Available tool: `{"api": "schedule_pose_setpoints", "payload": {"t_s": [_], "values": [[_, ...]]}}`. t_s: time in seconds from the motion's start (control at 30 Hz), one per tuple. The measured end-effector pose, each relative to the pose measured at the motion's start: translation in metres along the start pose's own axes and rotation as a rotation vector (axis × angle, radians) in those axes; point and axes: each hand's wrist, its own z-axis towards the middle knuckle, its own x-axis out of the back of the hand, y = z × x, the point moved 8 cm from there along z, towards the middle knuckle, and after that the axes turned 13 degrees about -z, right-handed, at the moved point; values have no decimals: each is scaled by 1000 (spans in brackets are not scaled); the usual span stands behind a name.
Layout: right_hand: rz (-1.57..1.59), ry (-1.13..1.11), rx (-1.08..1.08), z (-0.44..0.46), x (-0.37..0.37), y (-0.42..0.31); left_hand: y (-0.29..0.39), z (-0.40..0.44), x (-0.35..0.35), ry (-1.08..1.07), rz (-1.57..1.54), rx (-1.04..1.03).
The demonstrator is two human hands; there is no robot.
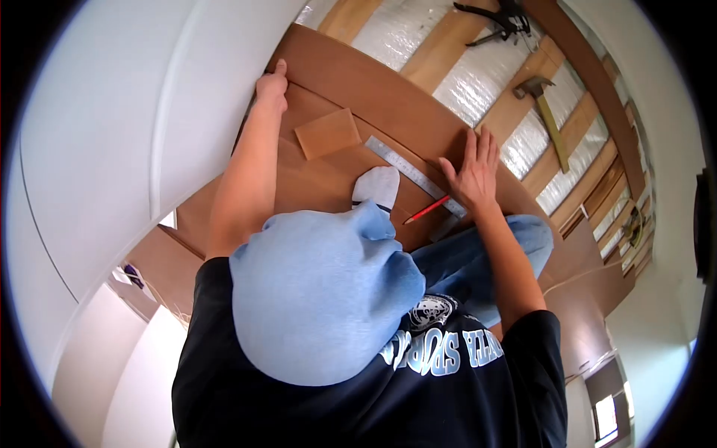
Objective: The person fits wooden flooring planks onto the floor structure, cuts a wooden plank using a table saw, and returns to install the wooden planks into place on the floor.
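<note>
A long brown plank [373, 75] lies across the floor in front of me, beside the laid brown boards. My left hand [272, 87] is at its left end near the white wall, thumb along the top and the other fingers curled at the edge, partly hidden. My right hand [476, 173] rests flat toward the plank's right part, fingers spread. Close to the right hand lie a steel square [407, 166] with a marked blade and a red pencil [427, 210]. Between my arms is a small brown offcut [328, 134].
Beyond the plank, wooden battens [441, 45] cross silver foil. A hammer [553, 123] and a black caulking gun [508, 21] lie on them. The white wall [97, 112] borders the left. My foot in a light sock [376, 187] rests on the boards; another brown board [597, 82] lies far right.
</note>
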Motion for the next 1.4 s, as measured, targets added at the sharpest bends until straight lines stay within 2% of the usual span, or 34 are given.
{"api": "schedule_pose_setpoints", "payload": {"t_s": [0.03,0.07,0.13,0.2,0.23,0.33,0.4,0.47,0.53,0.57,0.63,0.73,0.8,0.87,1.07,1.27,1.33,1.4], "values": [[11,45,-1,10,1,-10,12,-14,2,89,25,-54],[7,51,-4,21,6,-20,20,-28,-1,74,278,-158],[36,127,-1,32,-2,-28,28,-38,-4,62,317,-190],[51,116,-41,31,-21,-22,12,-12,4,-9,102,-76],[70,121,-65,31,-26,-18,7,-1,7,-86,185,-70],[31,150,-67,32,-26,-17,-20,23,31,-73,149,-168],[52,153,-93,31,-28,-13,-5,-13,29,-152,140,-147],[81,175,-114,36,-29,-14,41,-75,9,-89,568,-489],[49,163,-133,35,-30,-13,66,-122,-53,-296,919,-1102],[43,156,-146,37,-31,-11,73,-123,-72,-312,917,-1100],[100,142,-226,36,-33,-8,78,-132,-119,-478,1100,-1395],[-2,153,-293,35,-34,-9,67,-107,-157,-641,1190,-1411],[3,172,-310,37,-30,-9,65,-99,-158,-693,1148,-1385],[21,175,-254,44,-30,-6,62,-93,-161,-649,1173,-1416],[9,203,-281,42,-29,-4,64,-96,-171,-717,1090,-1423],[27,180,-262,42,-26,-2,63,-99,-203,-702,1303,-1336],[52,184,-266,43,-25,-1,50,-107,-221,-881,1270,-1268],[32,193,-265,43,-26,-3,48,-104,-230,-882,1268,-1284]]}}
